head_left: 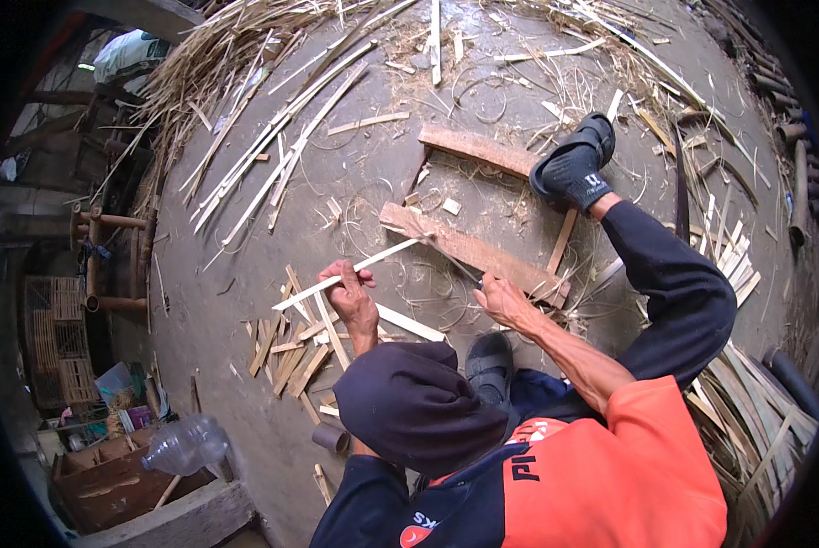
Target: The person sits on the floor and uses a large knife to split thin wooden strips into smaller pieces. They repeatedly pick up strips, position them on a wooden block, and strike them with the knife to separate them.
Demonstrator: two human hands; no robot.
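Note:
My left hand [348, 290] pinches a pale, thin bamboo strip [386, 253], which slants up to the right. The strip's far end lies at the near wooden beam [482, 252]. My right hand [502, 300] is closed round the handle of a knife [455, 259], most of the handle being hidden in the fist. Its narrow blade slants up and left across the beam, its tip close to the strip's end; whether they touch I cannot tell. Beneath my left hand lies a heap of short split bamboo pieces [290, 356].
A sandalled foot [574, 169] presses on the far wooden beam [478, 149]. Long bamboo strips [290, 137] and curled shavings litter the floor. A bundle of strips [756, 420] lies at right. A clear plastic bottle [185, 445] and a bamboo stool [108, 260] are at left.

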